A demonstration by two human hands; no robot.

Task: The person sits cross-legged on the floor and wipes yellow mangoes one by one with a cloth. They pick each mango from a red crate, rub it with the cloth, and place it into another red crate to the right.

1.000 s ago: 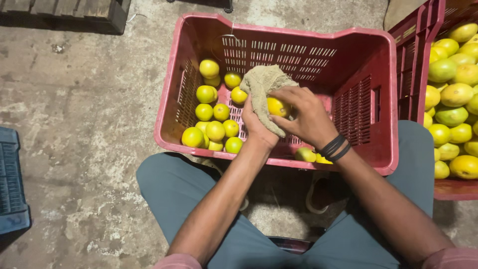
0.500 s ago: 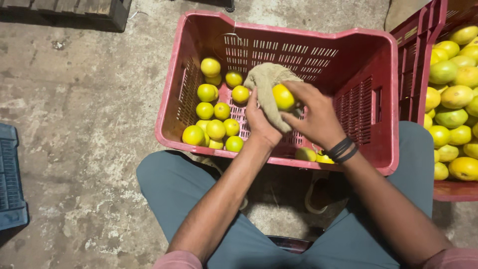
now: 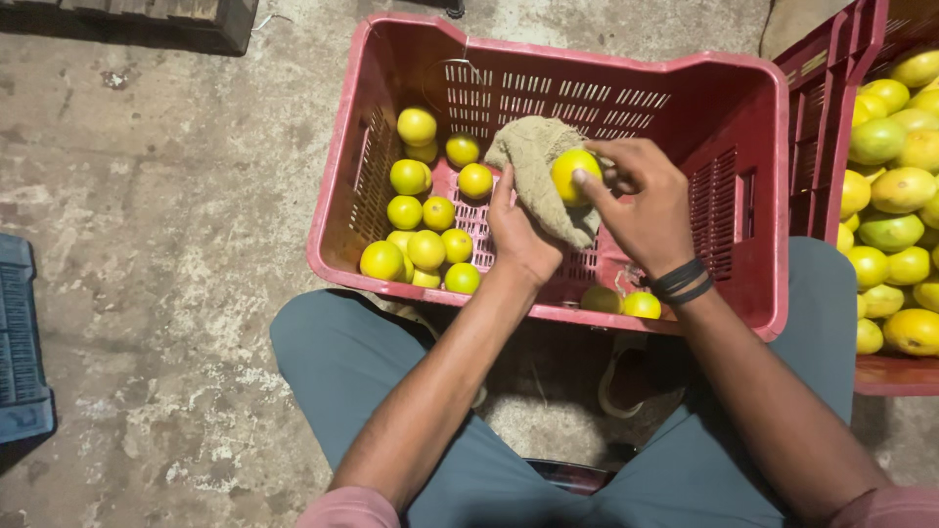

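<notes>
**Fruit lifted clear of the cloth**

Head view: Since the earlier frames the yellow fruit [image 3: 574, 174] has come out from the folds of the cloth [image 3: 536, 171] and now sits on its right edge, pinched in the fingertips of the right hand [image 3: 641, 200], whose fingers are closed on it. The left hand [image 3: 520, 235] grips the cloth from below, fingers wrapped into the fabric and mostly hidden by it. Both hands are just above centre of the frame, over the red crate [image 3: 743, 176]. A loose group of yellow-green fruits [image 3: 427, 220] lies in the left half of that crate, and two more sit at its near wall, under the right wrist. Black bands [image 3: 683, 282] circle that wrist. A second crate [image 3: 829, 127], heaped with larger fruit, fills the right edge. A blue crate [image 3: 20, 342] shows at the left edge.
</notes>
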